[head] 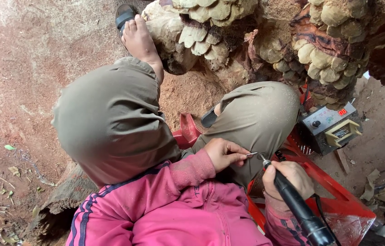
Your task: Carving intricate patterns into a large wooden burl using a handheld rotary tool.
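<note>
My left hand [224, 153] rests on my right thigh and pinches a small metal bit [251, 154] between thumb and fingers. My right hand [289, 177] grips a black rotary tool handpiece [298, 206] with its tip [262, 159] pointing up-left, close to the bit. A black cable [322, 217] trails from the handpiece. I sit with knees bent, in khaki trousers and pink sleeves, facing a large carved wood piece [265, 36] with scale-like relief.
A grey control box [326, 127] with a red digital display sits on a red plastic crate [338, 200] at right. Sawdust [188, 91] covers the ground between my legs. My sandalled foot [131, 27] is at the top. Dry leaves lie on reddish earth [24, 68] at left.
</note>
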